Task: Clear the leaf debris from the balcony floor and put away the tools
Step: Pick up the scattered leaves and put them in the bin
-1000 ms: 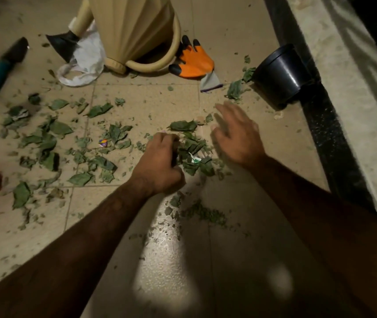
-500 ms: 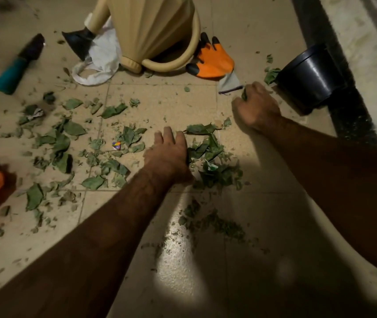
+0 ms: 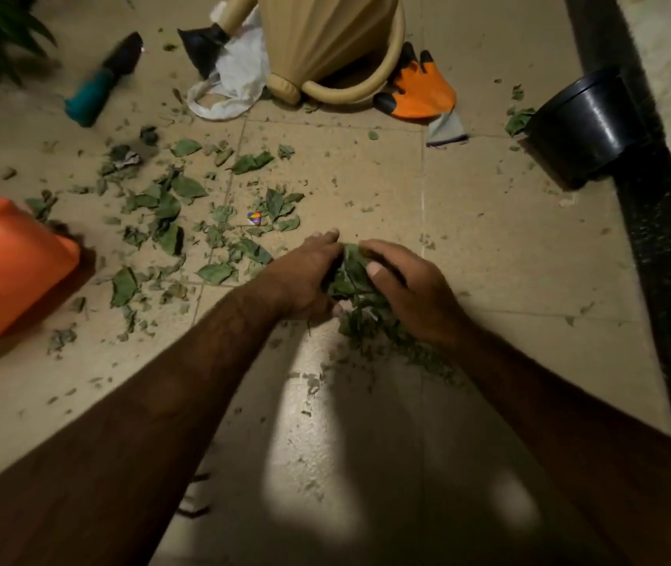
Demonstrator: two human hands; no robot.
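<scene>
A pile of green leaf debris (image 3: 352, 279) lies on the beige tiled floor, cupped between both hands. My left hand (image 3: 305, 275) presses against its left side with fingers nearly straight. My right hand (image 3: 403, 292) curls over its right side, thumb on the leaves. More loose leaves (image 3: 170, 206) are scattered over the tiles to the left. A trowel with a teal handle (image 3: 101, 85) lies at the far left. An orange glove (image 3: 419, 89) lies by the watering can.
A beige watering can (image 3: 325, 38) stands at the far middle with a white plastic bag (image 3: 232, 83) beside it. A black pot (image 3: 583, 124) sits at the right by a dark channel and raised ledge. An orange object (image 3: 3, 267) is at the left edge.
My right hand has come back from near the black pot to the pile. Both hands have closed in around the leaves. The view has shifted, bringing the orange object further in.
</scene>
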